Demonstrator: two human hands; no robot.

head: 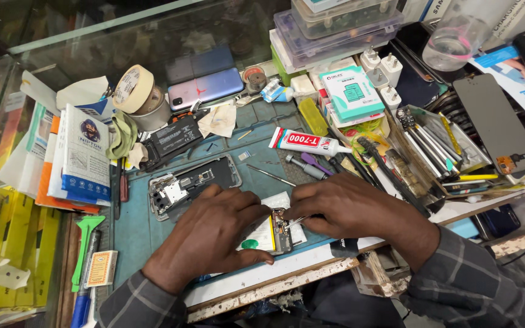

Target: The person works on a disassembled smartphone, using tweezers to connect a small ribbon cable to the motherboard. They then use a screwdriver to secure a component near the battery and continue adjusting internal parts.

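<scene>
An opened phone (273,234) with its back off lies on the blue work mat (144,228) near the bench's front edge, its white battery and circuit board showing. My left hand (211,234) lies flat on the phone's left part and holds it down. My right hand (350,209) grips thin metal tweezers (295,222), whose tips touch the board at the phone's right end. A second opened phone frame (192,182) lies just behind my left hand.
A white glue tube (308,143), small screwdrivers (308,167), a tape roll (133,90), a blue phone (205,87), a black battery (174,138), a tool tray (435,149), stacked plastic boxes (335,27), white chargers (381,70), a screen panel (496,124) and a green pry tool (83,246) crowd the bench.
</scene>
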